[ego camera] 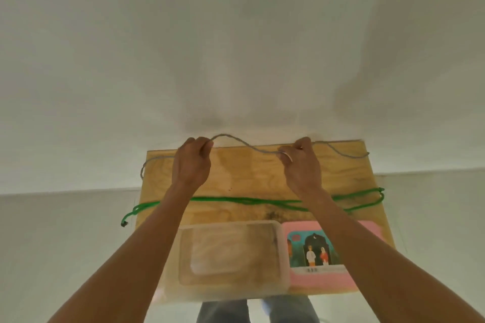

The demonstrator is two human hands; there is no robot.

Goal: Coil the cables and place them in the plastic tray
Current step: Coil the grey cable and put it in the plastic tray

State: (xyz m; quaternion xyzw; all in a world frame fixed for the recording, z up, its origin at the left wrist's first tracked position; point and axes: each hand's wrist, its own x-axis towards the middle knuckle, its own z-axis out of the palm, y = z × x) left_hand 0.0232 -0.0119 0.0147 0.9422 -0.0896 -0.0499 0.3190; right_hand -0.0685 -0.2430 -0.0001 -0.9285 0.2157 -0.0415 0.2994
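Grey twisted cable (244,144), wavy, hand-held

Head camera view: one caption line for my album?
Both hands pinch a grey cord above a wooden board.

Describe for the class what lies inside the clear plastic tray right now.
Nothing shows inside the clear plastic tray: only the wooden board appears through its base. The left forearm crosses the tray's left edge, hiding only that strip.
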